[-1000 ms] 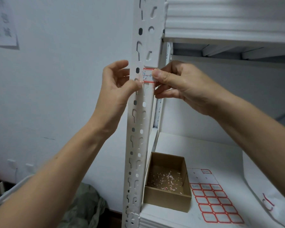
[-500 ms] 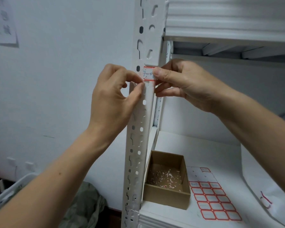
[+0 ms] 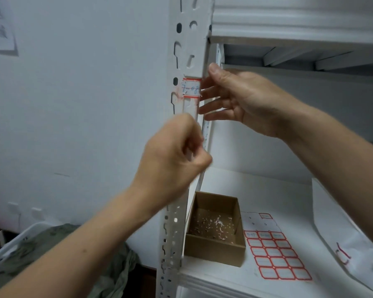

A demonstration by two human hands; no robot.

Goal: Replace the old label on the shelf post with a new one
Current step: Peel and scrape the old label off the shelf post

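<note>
Fingers of right hand (image 3: 246, 100) spread beside label (image 3: 191, 88); left hand (image 3: 172, 155) curled, grip unclear.

You have one view, a wide-angle camera worn on your head, facing forward and tilted down. It sits close to the shelf post (image 3: 187, 50), which runs top to bottom through the middle of the frame. Your forearms enter from the two bottom corners, and your left hand (image 3: 172, 155) and right hand (image 3: 241, 100) fill the centre. You look up under the upper shelf (image 3: 289, 22) and down onto the lower shelf (image 3: 267, 190).
</note>
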